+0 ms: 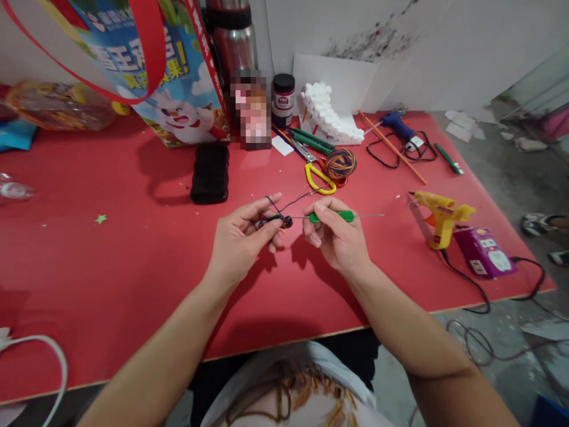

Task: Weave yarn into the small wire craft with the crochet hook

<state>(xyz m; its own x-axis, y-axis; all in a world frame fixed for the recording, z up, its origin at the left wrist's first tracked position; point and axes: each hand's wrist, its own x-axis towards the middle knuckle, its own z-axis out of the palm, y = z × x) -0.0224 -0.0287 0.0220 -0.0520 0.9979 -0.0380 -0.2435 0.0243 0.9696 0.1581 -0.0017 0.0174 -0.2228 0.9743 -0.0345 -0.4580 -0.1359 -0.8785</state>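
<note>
My left hand (237,240) pinches a small dark crocheted piece (287,222) between thumb and fingers, with a strand of yarn looped over the raised index finger. In my right hand (340,243) is a crochet hook (331,217) with a green handle, held level; its thin metal shaft points left and meets the crocheted piece. From the left hand, dark yarn (299,199) runs up and right toward a multicoloured yarn ball (341,163) on the red table. The hook's tip is hidden at the piece.
Yellow-handled scissors (320,181) lie beside the ball. A black case (210,174) sits left of them, and a printed bag (178,89) stands behind it. On the right are a yellow glue gun (440,216), a purple box (484,254) and cables. A white model (326,115) stands at the back.
</note>
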